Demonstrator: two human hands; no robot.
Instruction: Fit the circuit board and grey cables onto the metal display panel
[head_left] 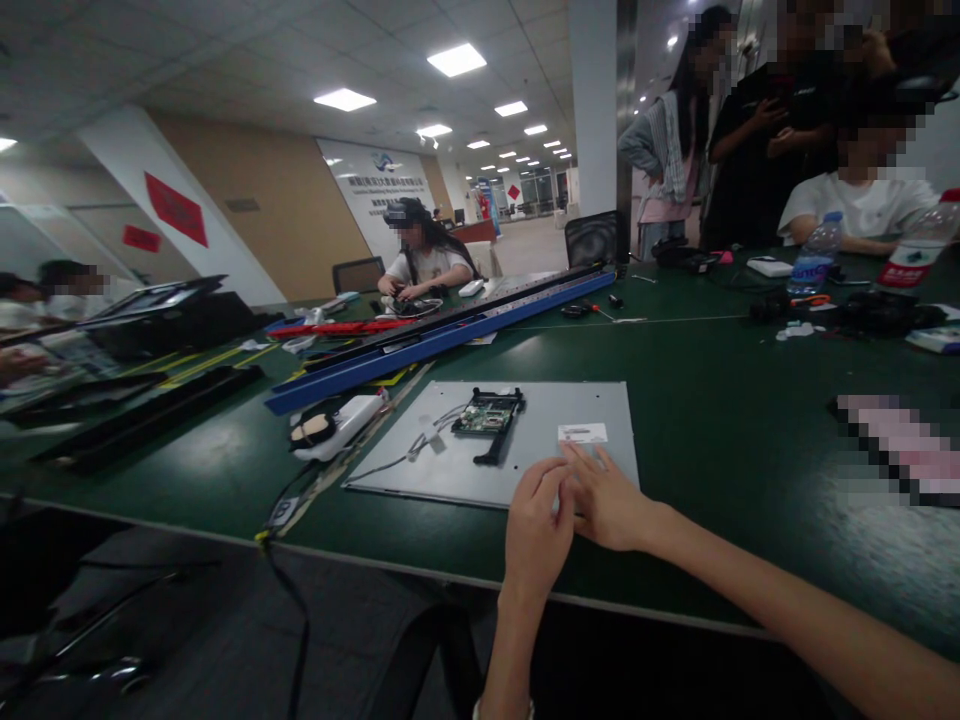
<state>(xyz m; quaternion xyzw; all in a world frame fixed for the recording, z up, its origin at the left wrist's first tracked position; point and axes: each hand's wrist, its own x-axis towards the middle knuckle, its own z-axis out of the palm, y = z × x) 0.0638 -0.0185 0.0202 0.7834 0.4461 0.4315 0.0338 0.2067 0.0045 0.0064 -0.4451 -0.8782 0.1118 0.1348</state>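
A flat grey metal panel [405, 470] lies on the green table in front of me. On it sit a green circuit board [486, 416] in a black plastic bracket [495, 445], thin grey cables [431, 437] and a white label [582, 433]. My left hand [536, 525] is over the panel's near edge, its fingers curled in a pinch; whatever they may hold is hidden. Right beside it, my right hand [611, 500] reaches across the panel's near right corner. Its fingers are stretched out, with their tips just below the label.
A white power strip [349, 425] with a black plug stands left of the panel. Long blue rails [450, 340] lie behind it. A screwdriver [600, 313] and bottles [814, 255] are farther back. A person [427, 260] sits opposite; others are at the right.
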